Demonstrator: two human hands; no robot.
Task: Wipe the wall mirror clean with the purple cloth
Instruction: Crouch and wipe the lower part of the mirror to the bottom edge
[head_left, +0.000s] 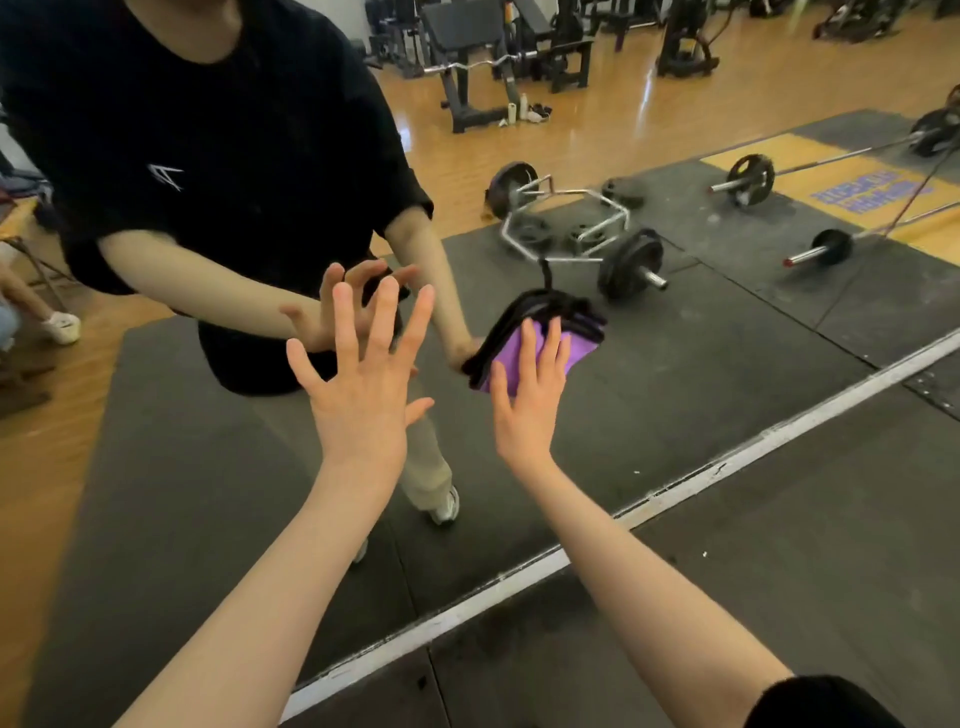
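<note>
Gym mirror (727, 322): flat right hand (530, 410) seemingly presses purple cloth (511, 358); left hand (358, 395) splayed.

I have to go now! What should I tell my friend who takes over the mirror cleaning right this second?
Left hand: open, fingers spread, flat against the wall mirror.
Right hand: straight fingers press the purple cloth onto the glass, beside the left hand.
Done: cloth is on the mirror; how much has been wiped cannot be told.
Left: wipe across the rest of the glass down to the white bottom edge.
</note>
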